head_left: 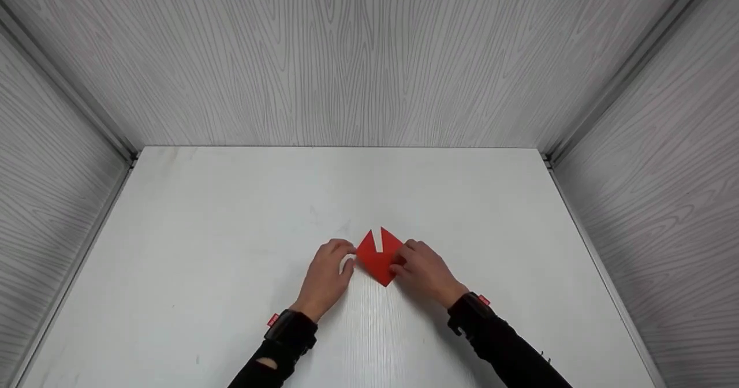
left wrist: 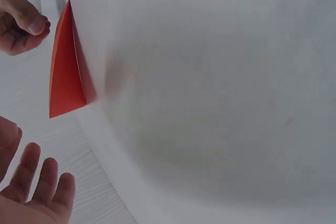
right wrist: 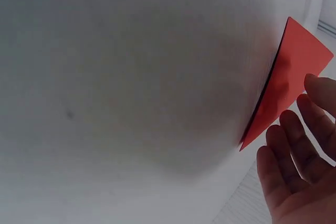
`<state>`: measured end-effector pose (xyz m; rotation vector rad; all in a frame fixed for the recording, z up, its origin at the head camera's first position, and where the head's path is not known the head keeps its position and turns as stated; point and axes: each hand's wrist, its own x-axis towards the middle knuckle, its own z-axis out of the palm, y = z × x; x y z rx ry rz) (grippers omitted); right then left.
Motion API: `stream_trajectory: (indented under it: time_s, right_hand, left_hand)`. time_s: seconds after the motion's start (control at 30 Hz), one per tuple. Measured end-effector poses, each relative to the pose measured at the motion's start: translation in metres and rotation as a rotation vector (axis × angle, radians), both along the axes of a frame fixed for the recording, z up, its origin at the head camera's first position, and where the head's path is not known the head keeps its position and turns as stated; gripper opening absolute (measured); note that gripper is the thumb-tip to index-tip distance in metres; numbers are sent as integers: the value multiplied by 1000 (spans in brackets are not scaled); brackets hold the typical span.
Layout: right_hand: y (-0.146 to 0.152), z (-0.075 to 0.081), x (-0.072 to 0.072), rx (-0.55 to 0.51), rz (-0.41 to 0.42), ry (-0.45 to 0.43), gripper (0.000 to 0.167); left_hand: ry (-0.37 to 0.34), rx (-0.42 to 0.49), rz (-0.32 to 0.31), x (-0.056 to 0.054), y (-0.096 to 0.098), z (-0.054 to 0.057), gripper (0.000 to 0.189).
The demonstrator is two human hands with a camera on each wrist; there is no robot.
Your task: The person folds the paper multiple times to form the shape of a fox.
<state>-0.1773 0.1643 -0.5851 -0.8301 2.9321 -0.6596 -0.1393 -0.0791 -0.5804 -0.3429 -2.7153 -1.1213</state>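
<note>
A folded piece of red paper [head_left: 378,265] lies in the middle of the white table, with two points toward the back wall and a notch between them. Beside its left corner is my left hand [head_left: 327,278], loosely bent; the left wrist view shows those fingers [left wrist: 47,179] apart from the paper [left wrist: 68,77]. My right hand [head_left: 426,272] is at the right side, thumb and forefinger overlapping the paper from above. In the right wrist view its thumb is right at the paper's edge [right wrist: 291,64], the other fingers relaxed and spread below.
The white tabletop [head_left: 231,215] surrounds the paper. A grey wood-grain panel [head_left: 346,59] stands at the back, with similar side panels at left [head_left: 52,191] and right [head_left: 658,203]. Both wrists wear black bands.
</note>
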Motion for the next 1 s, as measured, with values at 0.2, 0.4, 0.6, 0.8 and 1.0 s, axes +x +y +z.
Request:
stream_trajectory:
  time_s: [0.2, 0.4, 0.6, 0.8, 1.0]
  right_hand:
    - [-9, -1, -2, 40, -59, 9, 28]
    - [-13, -3, -4, 76, -62, 4, 26]
    - [-16, -3, -4, 97, -56, -4, 26]
    - [-16, -6, -9, 125, 81, 96, 22]
    - [-11, -11, -16, 48, 180, 50, 19]
  left_hand:
    - [-18, -81, -90, -4, 17, -10, 16]
    - [25, -154, -119, -9, 26, -17, 15]
    - [-46, -158, -117, -15, 31, -19, 15]
    - [-76, -172, -119, -17, 32, -24, 11]
    - [-18, -197, -120, -19, 33, -26, 8]
